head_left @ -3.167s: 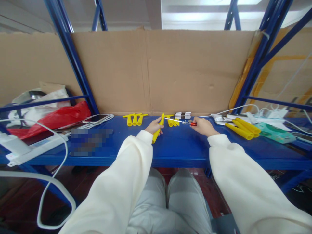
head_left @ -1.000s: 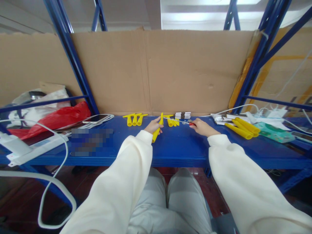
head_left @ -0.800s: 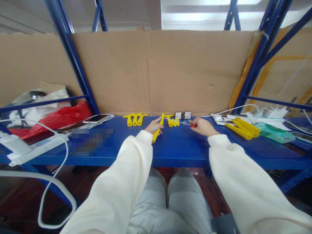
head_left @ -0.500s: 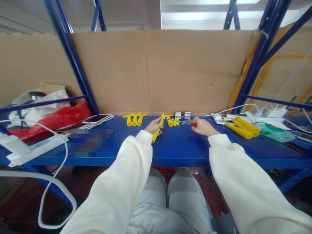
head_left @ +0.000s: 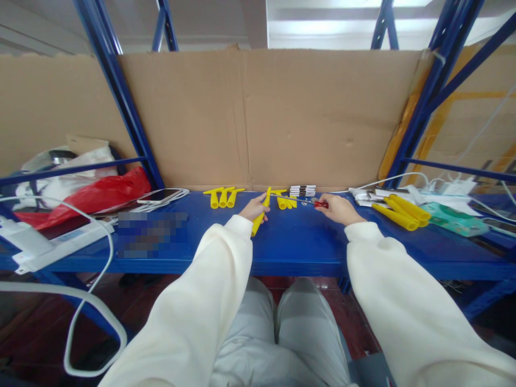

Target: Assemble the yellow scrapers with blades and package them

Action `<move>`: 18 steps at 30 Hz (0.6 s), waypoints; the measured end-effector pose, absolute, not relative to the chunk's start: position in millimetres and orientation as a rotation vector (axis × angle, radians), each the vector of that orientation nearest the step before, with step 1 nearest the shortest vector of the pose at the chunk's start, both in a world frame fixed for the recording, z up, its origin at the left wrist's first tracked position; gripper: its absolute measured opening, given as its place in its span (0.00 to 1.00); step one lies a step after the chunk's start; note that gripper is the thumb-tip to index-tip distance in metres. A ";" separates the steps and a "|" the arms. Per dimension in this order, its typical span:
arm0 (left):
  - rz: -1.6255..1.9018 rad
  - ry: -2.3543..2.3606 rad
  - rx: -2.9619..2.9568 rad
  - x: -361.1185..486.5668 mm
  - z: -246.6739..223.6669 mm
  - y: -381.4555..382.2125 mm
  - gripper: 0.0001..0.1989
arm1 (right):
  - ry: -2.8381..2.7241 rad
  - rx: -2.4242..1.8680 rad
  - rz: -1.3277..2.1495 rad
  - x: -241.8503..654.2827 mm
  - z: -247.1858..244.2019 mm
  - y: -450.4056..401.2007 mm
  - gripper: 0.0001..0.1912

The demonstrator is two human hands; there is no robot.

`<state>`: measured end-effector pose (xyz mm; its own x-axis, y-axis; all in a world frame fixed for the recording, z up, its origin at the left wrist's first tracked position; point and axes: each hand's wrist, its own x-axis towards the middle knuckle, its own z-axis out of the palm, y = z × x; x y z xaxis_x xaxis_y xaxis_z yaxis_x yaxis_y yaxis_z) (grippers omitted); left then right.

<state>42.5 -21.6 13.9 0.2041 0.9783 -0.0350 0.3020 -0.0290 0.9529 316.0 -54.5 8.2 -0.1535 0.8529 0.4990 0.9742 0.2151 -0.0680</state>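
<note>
1. The yellow tapered tube is above the front half of the blue tabletop, its long axis slanting: wide end toward the person and slightly left, narrow end away.
2. The screwdriver lies nearly crosswise, red handle to the right, thin shaft pointing left; its tip reaches the tube's narrow end, though contact is too small to tell.
3. Counted: three yellow T-shaped pieces left of the held tube, three yellow cones farther right. Just right of it sits a yellow cluster, number unclear, near a small stack of white parts.
4. The left hand is closed around the tube, fingers wrapped about its middle.
5. The right hand is closed on the red handle, knuckles up; both forearms stretch forward.
</note>
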 end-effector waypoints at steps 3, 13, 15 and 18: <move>0.901 1.272 1.515 41.4 12.7 -18.4 0.41 | -2.115 -1.662 -0.323 316.2 8.5 -55.9 0.07; 0.898 1.287 1.506 40.9 13.6 -19.7 0.41 | -2.053 -1.708 -0.367 313.7 6.3 -52.4 0.08; 0.895 1.287 1.509 41.9 14.9 -22.2 0.40 | -2.057 -1.691 -0.404 315.4 5.6 -51.9 0.07; 0.898 1.293 1.507 42.9 16.4 -24.7 0.40 | -2.111 -1.629 -0.387 318.5 4.5 -50.8 0.07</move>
<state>42.9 -24.7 16.4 0.1796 0.9830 -0.0391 0.3065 -0.0181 0.9517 318.5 -50.8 4.5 -0.2068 0.8385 0.5041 0.9628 0.2659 -0.0473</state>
